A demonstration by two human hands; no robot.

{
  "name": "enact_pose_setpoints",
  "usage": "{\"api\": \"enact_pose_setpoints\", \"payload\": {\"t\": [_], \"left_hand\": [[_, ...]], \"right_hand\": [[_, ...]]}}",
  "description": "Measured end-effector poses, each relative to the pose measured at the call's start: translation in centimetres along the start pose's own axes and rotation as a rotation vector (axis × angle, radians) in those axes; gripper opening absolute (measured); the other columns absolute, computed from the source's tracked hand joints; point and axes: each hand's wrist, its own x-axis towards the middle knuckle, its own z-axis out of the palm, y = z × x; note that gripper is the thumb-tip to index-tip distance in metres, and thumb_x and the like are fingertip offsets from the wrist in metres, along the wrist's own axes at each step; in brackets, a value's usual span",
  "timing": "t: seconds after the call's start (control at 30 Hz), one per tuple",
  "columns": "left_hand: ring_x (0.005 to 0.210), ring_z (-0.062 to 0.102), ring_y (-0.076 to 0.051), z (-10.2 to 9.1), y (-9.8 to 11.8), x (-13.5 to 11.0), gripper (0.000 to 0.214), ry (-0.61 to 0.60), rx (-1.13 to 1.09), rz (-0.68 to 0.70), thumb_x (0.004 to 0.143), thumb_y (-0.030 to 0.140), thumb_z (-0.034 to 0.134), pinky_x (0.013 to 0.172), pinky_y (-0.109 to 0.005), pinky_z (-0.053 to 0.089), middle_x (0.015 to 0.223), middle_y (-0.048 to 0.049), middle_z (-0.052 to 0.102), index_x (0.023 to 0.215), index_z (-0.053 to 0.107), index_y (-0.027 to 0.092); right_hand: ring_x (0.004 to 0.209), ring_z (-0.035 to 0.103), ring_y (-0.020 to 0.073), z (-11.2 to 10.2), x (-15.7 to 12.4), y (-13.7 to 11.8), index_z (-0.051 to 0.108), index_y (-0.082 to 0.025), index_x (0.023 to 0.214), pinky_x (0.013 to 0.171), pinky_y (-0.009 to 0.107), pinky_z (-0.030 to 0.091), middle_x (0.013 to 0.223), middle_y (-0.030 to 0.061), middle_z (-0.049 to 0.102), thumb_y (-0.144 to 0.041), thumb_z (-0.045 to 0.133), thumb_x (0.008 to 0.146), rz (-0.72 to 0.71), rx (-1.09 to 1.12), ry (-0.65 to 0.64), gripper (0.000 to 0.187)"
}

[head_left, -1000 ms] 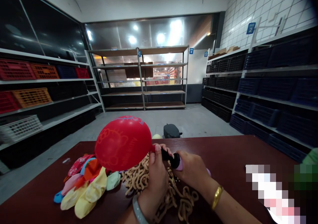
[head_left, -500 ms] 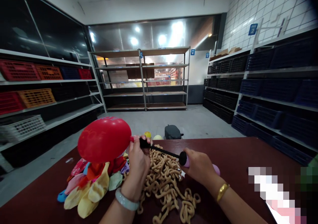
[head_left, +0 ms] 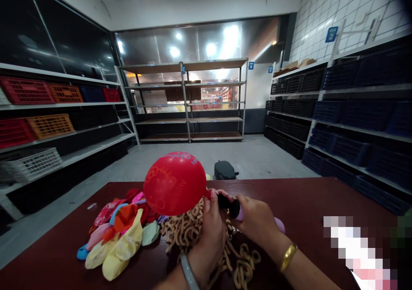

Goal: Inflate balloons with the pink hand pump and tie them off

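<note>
A partly inflated red balloon (head_left: 175, 182) with printed lettering points left, its neck over the black end of a hand balloon pump (head_left: 222, 200). My left hand (head_left: 213, 223) is closed around the neck and that black end. Wrapped around the pump's light purple part, my right hand (head_left: 259, 219) sits close to the left one, and the black rod between them is hardly visible. Below lies a heap of tan, rope-like curled pieces (head_left: 183, 230), partly hidden by my left hand and the balloon. Left of it is a pile of limp balloons (head_left: 124, 247) in several colours.
Everything lies on a dark red table (head_left: 289, 195). A dark grey bag-like object (head_left: 224, 170) is on the floor past its far edge. Metal shelves (head_left: 214, 119) line the back, with crates (head_left: 51, 125) on side shelves. A pixelated patch (head_left: 354, 243) covers the right edge.
My left hand has moved right with the balloon and the pump's black end, up against my right hand. The pump's rod has slid in. My right hand has stayed about in place.
</note>
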Motion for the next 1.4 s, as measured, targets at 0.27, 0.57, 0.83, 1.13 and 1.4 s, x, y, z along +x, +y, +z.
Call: {"api": "enact_pose_setpoints", "payload": {"t": [0.27, 0.57, 0.83, 1.13, 1.4], "left_hand": [[0.066, 0.054, -0.011, 0.3, 1.1, -0.3, 0.025, -0.004, 0.034, 0.067, 0.088, 0.04, 0.057, 0.068, -0.026, 0.046, 0.073, -0.0008, 0.054, 0.079, 0.053, 0.018], [0.062, 0.054, -0.013, -1.0, 7.1, 3.5, 0.027, 0.031, -0.06, 0.245, 0.08, 0.036, 0.069, 0.06, -0.027, 0.046, 0.073, 0.0013, 0.053, 0.083, 0.047, 0.021], [0.062, 0.054, -0.013, -2.3, 8.5, 4.9, 0.027, 0.02, -0.092, 0.292, 0.08, 0.035, 0.069, 0.057, -0.026, 0.045, 0.074, 0.0014, 0.052, 0.083, 0.046, 0.021], [0.067, 0.055, -0.012, -0.8, 3.3, 2.1, 0.024, -0.005, -0.062, 0.115, 0.084, 0.039, 0.064, 0.068, -0.028, 0.047, 0.077, 0.0007, 0.054, 0.085, 0.049, 0.02], [0.07, 0.058, -0.014, -0.3, -0.2, -0.1, 0.031, -0.002, 0.031, 0.027, 0.083, 0.047, 0.062, 0.076, -0.03, 0.047, 0.076, -0.0008, 0.057, 0.085, 0.05, 0.019]], "right_hand": [[0.077, 0.066, 0.0213, 0.0, -0.2, -1.0, 0.056, -0.021, 0.092, 0.062, 0.027, 0.034, 0.085, 0.0038, 0.069, -0.036, 0.06, 0.081, -0.058, 0.075, 0.041, 0.019], [0.084, 0.065, 0.0235, 0.3, 0.5, 0.9, 0.059, -0.019, 0.102, 0.069, 0.029, 0.039, 0.092, 0.008, 0.069, -0.05, 0.06, 0.082, -0.055, -0.008, 0.014, 0.037], [0.085, 0.066, 0.0246, 0.4, 0.6, 1.7, 0.059, -0.019, 0.102, 0.07, 0.031, 0.04, 0.096, 0.0081, 0.07, -0.044, 0.061, 0.081, -0.031, -0.023, 0.007, 0.033], [0.084, 0.067, 0.0259, 0.4, 0.2, 0.8, 0.059, -0.019, 0.101, 0.068, 0.03, 0.038, 0.091, 0.0081, 0.07, -0.039, 0.062, 0.079, -0.014, -0.026, -0.001, 0.03], [0.081, 0.067, 0.0255, 0.8, -0.1, 0.3, 0.059, -0.02, 0.098, 0.065, 0.03, 0.038, 0.092, 0.0088, 0.07, -0.043, 0.063, 0.078, -0.034, -0.008, 0.006, 0.031]]}}
